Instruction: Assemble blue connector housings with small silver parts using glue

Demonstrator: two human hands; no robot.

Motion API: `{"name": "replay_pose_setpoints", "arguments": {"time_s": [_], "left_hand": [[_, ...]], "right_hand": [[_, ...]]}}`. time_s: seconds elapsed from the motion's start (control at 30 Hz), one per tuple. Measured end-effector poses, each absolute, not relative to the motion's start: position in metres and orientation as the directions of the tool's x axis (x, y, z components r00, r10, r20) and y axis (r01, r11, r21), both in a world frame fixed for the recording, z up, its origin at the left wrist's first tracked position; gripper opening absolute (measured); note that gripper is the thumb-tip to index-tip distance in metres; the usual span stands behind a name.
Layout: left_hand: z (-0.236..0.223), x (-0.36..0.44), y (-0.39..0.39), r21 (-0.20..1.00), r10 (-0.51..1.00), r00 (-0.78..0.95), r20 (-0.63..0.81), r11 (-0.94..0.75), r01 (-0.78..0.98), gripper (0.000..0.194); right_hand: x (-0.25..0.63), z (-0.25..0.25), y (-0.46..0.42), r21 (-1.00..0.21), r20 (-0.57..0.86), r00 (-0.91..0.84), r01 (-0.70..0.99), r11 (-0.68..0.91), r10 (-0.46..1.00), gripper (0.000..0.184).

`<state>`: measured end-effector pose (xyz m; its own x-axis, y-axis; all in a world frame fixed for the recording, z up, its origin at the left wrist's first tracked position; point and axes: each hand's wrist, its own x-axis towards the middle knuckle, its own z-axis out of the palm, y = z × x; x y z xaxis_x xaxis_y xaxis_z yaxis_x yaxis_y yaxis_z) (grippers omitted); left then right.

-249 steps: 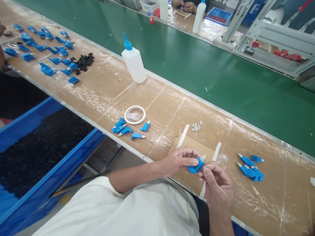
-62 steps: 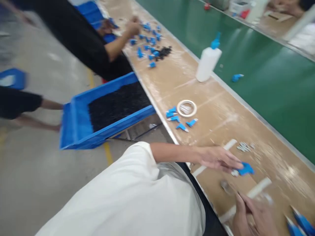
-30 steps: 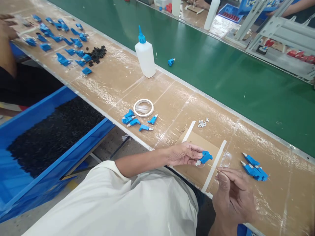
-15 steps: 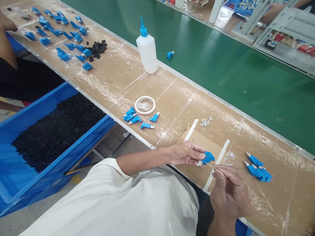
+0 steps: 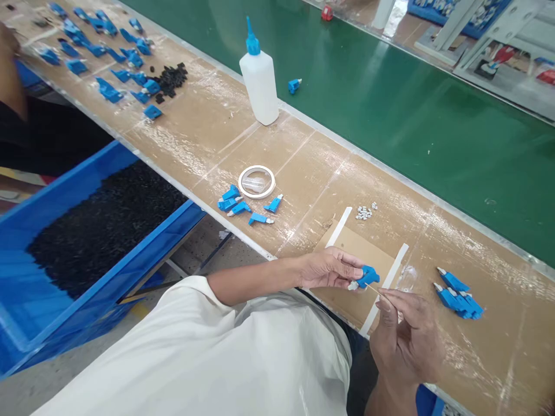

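Between the thumb and fingers of my left hand point(image 5: 332, 268) is a small blue plastic part point(image 5: 368, 275) with a whitish end piece. My right hand point(image 5: 407, 329) pinches a thin wooden stick point(image 5: 373, 288), whose tip meets the lower side of that part; whether it goes inside I cannot tell. Both hands are above a cardboard sheet point(image 5: 359, 245) edged with white tape strips. Beyond the sheet lie several tiny grey-white pieces point(image 5: 364, 212). Right of my right hand sits a group of similar blue parts point(image 5: 459, 300).
A white bottle with a blue nozzle point(image 5: 261, 86) stands beside the green conveyor belt point(image 5: 390, 115). Left of me are a tape roll point(image 5: 256, 182), more blue parts point(image 5: 234, 202) and a blue bin of black pieces point(image 5: 108, 225). Another person's arm point(image 5: 11, 75) is at far left.
A blue part on the belt has shifted slightly left, and a red part now shows on the belt's far side. My hands keep nearly the same pose.
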<state>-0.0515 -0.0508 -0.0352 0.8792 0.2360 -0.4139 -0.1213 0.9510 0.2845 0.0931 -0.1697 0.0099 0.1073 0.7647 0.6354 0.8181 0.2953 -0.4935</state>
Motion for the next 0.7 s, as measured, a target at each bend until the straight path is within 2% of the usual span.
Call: {"name": "replay_pose_setpoints", "arguments": {"time_s": [0.13, 0.3, 0.53, 0.7], "left_hand": [[-0.036, -0.052, -0.051, 0.280, 0.233, 0.886, -0.400, 0.952, -0.124, 0.047], [-0.037, -0.058, -0.044, 0.310, 0.267, 0.878, -0.397, 0.939, -0.146, 0.041], [-0.037, -0.064, -0.035, 0.352, 0.363, 0.851, -0.380, 0.907, -0.230, 0.032], [-0.040, -0.069, -0.031, 0.367, 0.397, 0.827, -0.397, 0.895, -0.253, 0.023]], "right_hand": [[0.091, 0.011, -0.169, -0.541, 0.625, 0.131, 0.783, 0.306, 0.770, 0.015], [0.099, 0.009, -0.174, -0.698, 0.605, 0.397, 0.682, 0.220, 0.690, 0.008], [0.110, -0.022, -0.181, -0.610, 0.437, 0.211, 0.784, 0.116, 0.874, 0.009], [0.115, -0.019, -0.184, -0.615, 0.386, 0.294, 0.788, 0.007, 0.875, 0.017]]}}
